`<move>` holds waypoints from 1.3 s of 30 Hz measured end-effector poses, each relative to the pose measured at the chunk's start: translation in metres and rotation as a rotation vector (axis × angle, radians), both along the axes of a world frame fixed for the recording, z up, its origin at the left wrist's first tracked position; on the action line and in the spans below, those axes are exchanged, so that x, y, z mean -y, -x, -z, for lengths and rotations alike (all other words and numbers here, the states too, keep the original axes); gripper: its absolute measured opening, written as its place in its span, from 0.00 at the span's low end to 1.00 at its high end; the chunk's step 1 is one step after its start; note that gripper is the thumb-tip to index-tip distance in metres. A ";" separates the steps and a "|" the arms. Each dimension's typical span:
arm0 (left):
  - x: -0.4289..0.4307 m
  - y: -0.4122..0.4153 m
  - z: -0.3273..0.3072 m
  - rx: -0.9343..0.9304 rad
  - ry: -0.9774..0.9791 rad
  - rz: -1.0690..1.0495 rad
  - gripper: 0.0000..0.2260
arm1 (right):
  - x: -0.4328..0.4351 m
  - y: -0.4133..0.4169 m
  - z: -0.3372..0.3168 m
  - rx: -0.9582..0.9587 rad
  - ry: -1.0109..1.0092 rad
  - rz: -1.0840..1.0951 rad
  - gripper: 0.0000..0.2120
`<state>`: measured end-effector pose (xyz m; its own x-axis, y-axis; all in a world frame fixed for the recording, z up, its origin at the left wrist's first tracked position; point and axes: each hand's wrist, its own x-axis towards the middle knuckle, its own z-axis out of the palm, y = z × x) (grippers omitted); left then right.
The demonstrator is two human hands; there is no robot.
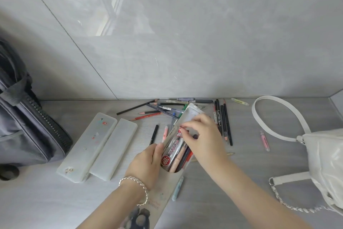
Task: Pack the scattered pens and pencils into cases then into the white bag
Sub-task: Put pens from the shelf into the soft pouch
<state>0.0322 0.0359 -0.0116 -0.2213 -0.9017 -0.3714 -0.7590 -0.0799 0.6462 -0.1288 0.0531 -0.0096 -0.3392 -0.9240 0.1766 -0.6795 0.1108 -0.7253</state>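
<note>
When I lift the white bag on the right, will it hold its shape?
Probably not: the white bag looks soft and creased, so it will likely sag. Its long strap and chain lie loose and would probably trail, perhaps dragging the pink pen beside them.

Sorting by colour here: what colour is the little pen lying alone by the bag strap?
The little pen is pink; the head view shows it best.

The white bag (323,156) runs off the right edge, the grey backpack (27,126) off the left. The left hand (146,163) covers part of the beige case (166,187), which the bottom edge cuts. The small red item (182,127) pinched by the right hand (202,132) is too small to identify
</note>
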 end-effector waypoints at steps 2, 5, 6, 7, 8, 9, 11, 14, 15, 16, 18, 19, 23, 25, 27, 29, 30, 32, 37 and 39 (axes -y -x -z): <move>0.000 0.001 0.002 0.022 -0.011 0.011 0.20 | 0.004 0.004 0.006 -0.112 0.030 -0.073 0.06; 0.002 0.002 0.006 0.029 -0.048 0.002 0.20 | 0.007 0.012 0.002 -0.077 0.037 -0.105 0.12; 0.003 0.001 0.007 0.025 -0.059 -0.012 0.19 | 0.008 0.016 -0.001 0.003 0.055 -0.051 0.12; 0.004 0.000 0.008 0.019 -0.068 -0.026 0.19 | 0.010 0.022 -0.003 0.089 0.065 0.031 0.11; 0.006 0.000 0.009 0.016 -0.074 -0.038 0.19 | 0.014 0.029 -0.002 0.158 0.051 0.120 0.10; 0.008 0.000 0.009 0.017 -0.078 -0.046 0.19 | 0.019 0.038 0.003 0.188 0.004 0.194 0.09; 0.013 0.001 0.009 0.022 -0.081 -0.063 0.18 | 0.032 0.059 0.024 0.137 -0.168 0.271 0.07; 0.020 0.001 0.006 0.045 -0.061 -0.085 0.19 | 0.048 0.084 0.054 0.037 -0.425 0.308 0.11; 0.022 0.001 0.006 0.043 -0.054 -0.096 0.19 | 0.052 0.090 0.062 -0.007 -0.486 0.312 0.11; 0.024 0.001 0.005 0.036 -0.050 -0.109 0.19 | 0.056 0.094 0.067 -0.063 -0.551 0.306 0.11; 0.027 0.001 0.003 0.021 -0.050 -0.133 0.19 | 0.065 0.094 0.074 -0.170 -0.683 0.256 0.11; 0.027 0.001 0.002 0.015 -0.051 -0.138 0.19 | 0.068 0.093 0.076 -0.209 -0.726 0.240 0.12; 0.025 0.000 0.000 0.005 -0.060 -0.137 0.19 | 0.079 0.090 0.082 -0.187 -0.811 0.298 0.21; 0.024 0.000 0.000 0.007 -0.060 -0.136 0.19 | 0.079 0.093 0.085 -0.137 -0.817 0.334 0.23; 0.022 0.001 -0.001 0.011 -0.054 -0.125 0.19 | 0.076 0.096 0.084 -0.138 -0.834 0.341 0.20; 0.021 0.000 -0.002 0.006 -0.052 -0.116 0.19 | 0.071 0.096 0.081 -0.155 -0.846 0.330 0.16; 0.020 0.000 -0.002 0.001 -0.053 -0.120 0.19 | 0.068 0.096 0.078 -0.152 -0.823 0.330 0.14; 0.020 -0.003 -0.003 -0.014 -0.059 -0.134 0.19 | 0.063 0.098 0.065 -0.099 -0.689 0.321 0.13; 0.018 -0.005 -0.005 -0.050 -0.090 -0.145 0.19 | 0.037 0.080 -0.006 0.559 -0.152 0.208 0.14; 0.015 -0.002 -0.006 -0.046 -0.091 -0.139 0.19 | 0.020 0.064 -0.032 0.778 -0.040 0.119 0.14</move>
